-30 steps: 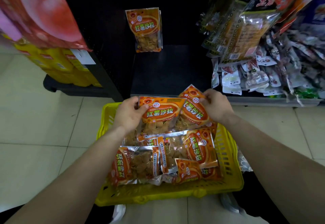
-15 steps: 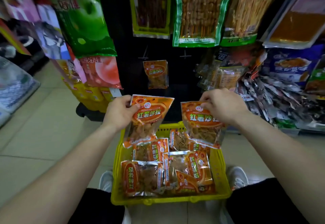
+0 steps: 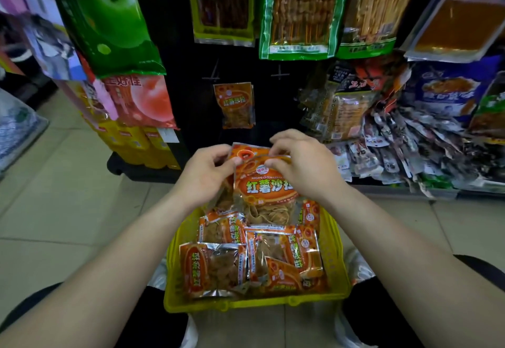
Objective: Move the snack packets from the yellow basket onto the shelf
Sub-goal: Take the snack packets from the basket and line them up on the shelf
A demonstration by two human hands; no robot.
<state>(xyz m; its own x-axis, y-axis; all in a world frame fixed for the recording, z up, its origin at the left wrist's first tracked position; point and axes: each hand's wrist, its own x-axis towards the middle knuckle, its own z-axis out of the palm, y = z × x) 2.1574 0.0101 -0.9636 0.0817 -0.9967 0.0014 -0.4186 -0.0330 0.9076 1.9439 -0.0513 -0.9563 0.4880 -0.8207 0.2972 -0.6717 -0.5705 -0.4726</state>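
Hands converge: left hand (image 3: 203, 175) pinching rear packet (image 3: 246, 152), right hand (image 3: 303, 167) pinching front packet (image 3: 265, 189), now stacked together above yellow basket (image 3: 336, 260); shelf (image 3: 185, 96) placement likely next.

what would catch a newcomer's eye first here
Dead centre, the left hand and right hand grip two orange snack packets pressed together above the yellow basket, which holds more of the same. Behind them, a lone matching packet hangs on the black shelf panel, under big green skewer packs at the top.
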